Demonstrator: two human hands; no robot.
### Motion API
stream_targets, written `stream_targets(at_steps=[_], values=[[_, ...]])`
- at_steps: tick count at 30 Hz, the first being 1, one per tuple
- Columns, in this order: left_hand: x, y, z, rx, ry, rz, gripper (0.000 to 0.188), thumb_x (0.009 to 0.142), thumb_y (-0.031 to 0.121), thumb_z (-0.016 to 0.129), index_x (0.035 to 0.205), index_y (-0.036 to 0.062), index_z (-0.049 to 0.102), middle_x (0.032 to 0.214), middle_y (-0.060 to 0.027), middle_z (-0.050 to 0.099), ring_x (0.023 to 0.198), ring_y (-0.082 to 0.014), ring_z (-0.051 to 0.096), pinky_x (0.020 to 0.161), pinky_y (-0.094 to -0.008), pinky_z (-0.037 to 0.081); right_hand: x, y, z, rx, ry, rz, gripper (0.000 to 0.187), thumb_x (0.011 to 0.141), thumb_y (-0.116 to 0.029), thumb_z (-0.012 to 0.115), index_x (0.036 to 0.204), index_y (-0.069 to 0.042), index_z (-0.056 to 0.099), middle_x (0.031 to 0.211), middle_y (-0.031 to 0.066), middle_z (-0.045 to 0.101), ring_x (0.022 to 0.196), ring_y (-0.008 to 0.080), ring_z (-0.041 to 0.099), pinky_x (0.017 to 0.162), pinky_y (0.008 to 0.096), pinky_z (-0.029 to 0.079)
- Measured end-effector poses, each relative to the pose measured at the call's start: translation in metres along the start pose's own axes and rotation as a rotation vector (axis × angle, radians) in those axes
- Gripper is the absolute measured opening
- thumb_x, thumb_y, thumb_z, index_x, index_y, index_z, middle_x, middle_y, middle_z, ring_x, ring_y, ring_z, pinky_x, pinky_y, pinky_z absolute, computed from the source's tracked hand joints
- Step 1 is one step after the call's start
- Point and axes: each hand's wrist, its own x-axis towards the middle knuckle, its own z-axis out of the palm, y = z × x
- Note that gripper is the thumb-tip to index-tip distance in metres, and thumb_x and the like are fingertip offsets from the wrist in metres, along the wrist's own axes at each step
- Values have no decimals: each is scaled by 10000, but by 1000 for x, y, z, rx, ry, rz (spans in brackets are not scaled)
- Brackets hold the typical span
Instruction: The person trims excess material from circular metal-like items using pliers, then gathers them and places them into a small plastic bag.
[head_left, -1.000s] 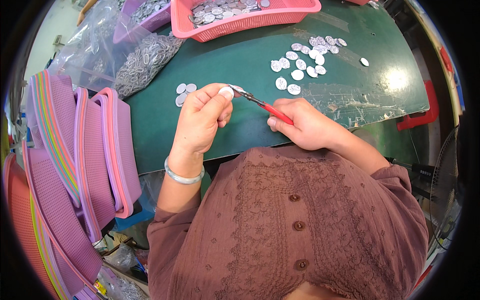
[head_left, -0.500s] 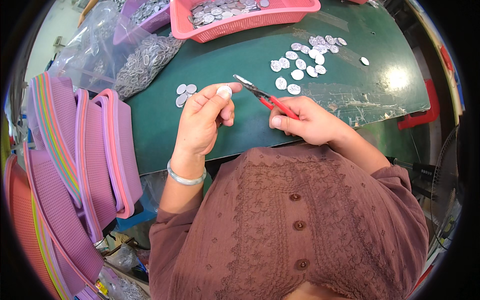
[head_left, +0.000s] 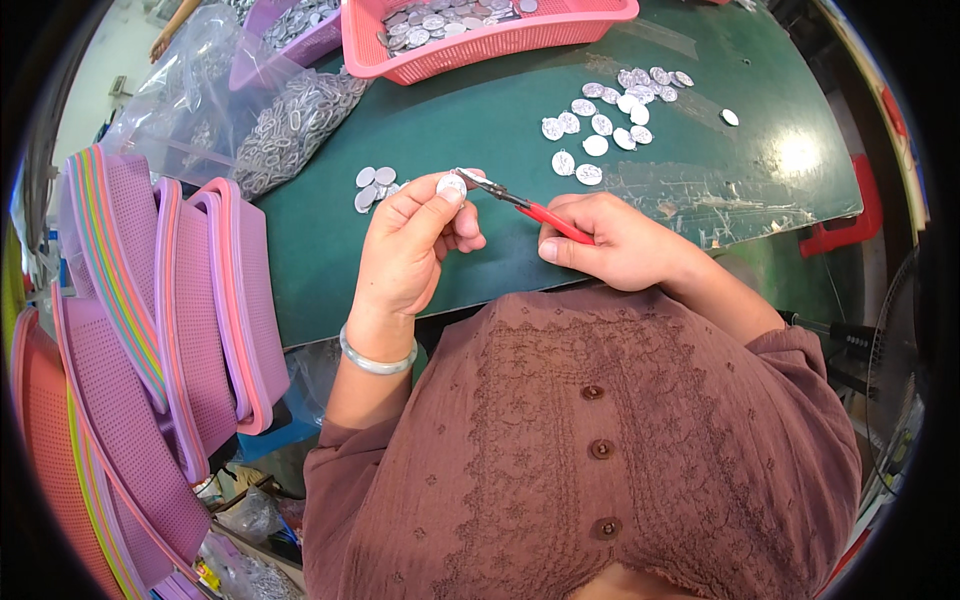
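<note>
My left hand (head_left: 405, 235) pinches a silver oval medal (head_left: 451, 187) between thumb and forefinger. In my right hand (head_left: 615, 240) are red-handled pliers (head_left: 550, 221), gripped around the handles. Their jaws reach left to the upper edge of the medal, by my left fingertips; whether they bite on a loop there is too small to tell. Just left of my left hand lie several plain silver discs (head_left: 366, 199), partly behind my fingers. Beyond my right hand, several oval medals (head_left: 596, 146) with raised designs are spread on the green table (head_left: 480, 130).
A pink basket (head_left: 490, 47) of silver medals stands at the back, next to a purple basket (head_left: 262, 60). A clear bag (head_left: 285, 135) of metal links lies at the back left. Stacked purple and pink baskets (head_left: 235, 300) lean along the table's left side. A red stool (head_left: 845, 215) is at right.
The pliers' handles have come together, and their jaws have moved left and slightly down to the medal's upper edge. My left hand has barely shifted.
</note>
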Motion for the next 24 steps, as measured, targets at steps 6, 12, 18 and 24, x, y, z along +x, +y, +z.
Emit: stream_targets(at_steps=[6,12,18,24], values=[[-2,2,0,40,-1,-15,207,899,120,474,1000,-9,602,646,-11,541,571,-86,511,543,-204,446,1,-1,2,-41,-8,-9,285,834,-251,585,787,28,561,708,112,498,616,227,484,572,335,392],[-3,1,-1,60,4,-10,193,893,117,489,982,0,614,631,-3,526,556,-76,483,529,-201,426,2,-6,1,-92,-16,6,282,838,-238,576,764,34,552,706,128,513,609,249,496,570,351,402],[-3,0,-3,78,-22,30,191,895,130,501,984,7,617,634,-2,519,558,-78,470,524,-202,406,3,-6,2,-118,-17,17,268,845,-213,561,766,42,550,699,142,526,618,269,511,582,358,410],[-2,-1,-5,74,-43,61,194,898,135,505,992,8,616,633,-4,515,566,-81,468,532,-207,404,4,-4,0,-66,-42,58,253,851,-206,544,763,30,562,688,131,538,623,243,521,595,351,416]])
